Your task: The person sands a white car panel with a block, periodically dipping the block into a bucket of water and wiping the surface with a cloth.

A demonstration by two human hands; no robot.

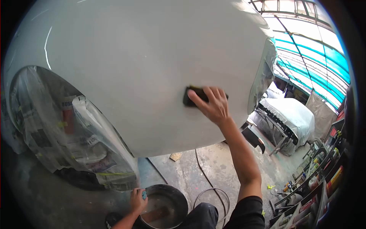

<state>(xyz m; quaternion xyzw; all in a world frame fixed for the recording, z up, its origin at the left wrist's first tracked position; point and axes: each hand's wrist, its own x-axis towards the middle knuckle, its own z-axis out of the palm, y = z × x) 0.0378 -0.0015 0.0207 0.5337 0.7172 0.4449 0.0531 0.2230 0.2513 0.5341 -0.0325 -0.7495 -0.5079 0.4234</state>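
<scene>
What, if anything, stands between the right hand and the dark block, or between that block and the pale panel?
Nothing visible does. The right hand grips the dark block, which appears to rest on the pale panel; its underside is hidden, so exact contact can't be confirmed. No obstacle shows on the panel around it.
</scene>
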